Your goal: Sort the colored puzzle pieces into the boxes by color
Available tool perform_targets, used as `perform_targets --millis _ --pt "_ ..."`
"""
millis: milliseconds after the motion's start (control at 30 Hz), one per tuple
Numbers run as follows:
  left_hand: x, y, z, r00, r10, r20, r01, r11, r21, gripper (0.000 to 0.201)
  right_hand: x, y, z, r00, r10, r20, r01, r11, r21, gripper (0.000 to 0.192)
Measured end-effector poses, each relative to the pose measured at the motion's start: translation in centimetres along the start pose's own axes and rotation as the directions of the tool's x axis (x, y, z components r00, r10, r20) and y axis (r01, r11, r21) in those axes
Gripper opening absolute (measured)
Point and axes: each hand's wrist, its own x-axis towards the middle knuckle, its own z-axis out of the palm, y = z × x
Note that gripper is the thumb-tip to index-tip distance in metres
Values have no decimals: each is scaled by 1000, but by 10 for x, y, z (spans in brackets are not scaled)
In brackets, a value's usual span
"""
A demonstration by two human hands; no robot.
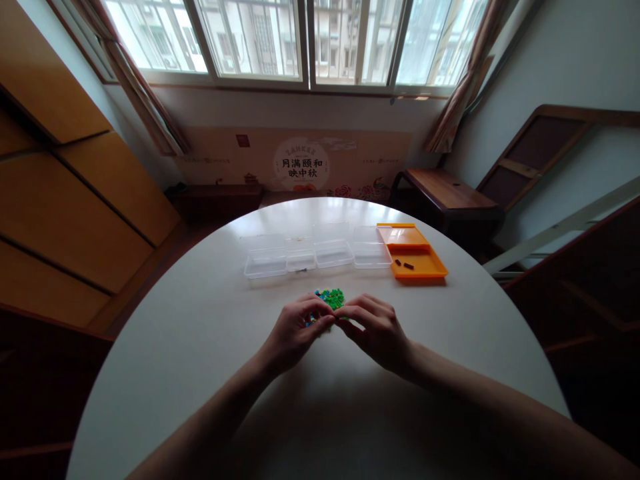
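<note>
My left hand (295, 328) and my right hand (377, 327) meet at their fingertips over the near side of a small heap. Thumb and fingers of each are pinched together; whatever sits between them is too small to make out. The heap of tiny plastic pieces (333, 298), mostly green with some blue and yellow, lies on the white table just beyond the fingertips. My left fingers partly hide its left side.
Behind the heap, several clear plastic boxes (265, 268) stand in a row with lids raised. At their right end is an open orange case (430, 267) holding small dark bricks (409, 267). The round white table (190, 333) has a wooden stool (450, 190) beyond it.
</note>
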Motion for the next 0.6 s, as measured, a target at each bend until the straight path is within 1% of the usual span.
perform_targets --millis 67,133,200,267,333,400,467,533,600 --pt "0 -1 -1 1000 27 -8 -26 998 48 21 0 1 0 1000 -10 7 10 1000 -9 6" --pt "-1 -2 -3 998 57 -26 -54 993 107 23 1 5 -2 1000 6 -4 -6 1000 -11 5" --pt "-2 -3 -6 995 84 -58 -73 982 173 23 2 14 -7 998 46 -36 -47 999 -25 4" --pt "-3 -5 -11 986 124 -110 -94 965 244 22 3 31 -16 989 116 -95 -123 990 -68 5" --pt "-2 -8 -17 968 181 -172 -120 941 315 19 2 53 -27 957 222 -188 -249 958 -139 8" --pt "0 -11 -23 949 224 -223 -128 918 376 14 0 78 -40 906 320 -276 -382 900 -209 11" --pt "2 -15 -28 934 247 -257 -122 898 422 11 -2 99 -51 844 403 -354 -493 844 -214 13" --pt "4 -19 -32 924 263 -277 -112 880 462 9 -4 113 -59 801 458 -385 -562 797 -223 15" --pt "5 -24 -36 917 272 -293 -96 861 499 8 -6 120 -62 781 486 -391 -597 766 -241 16"
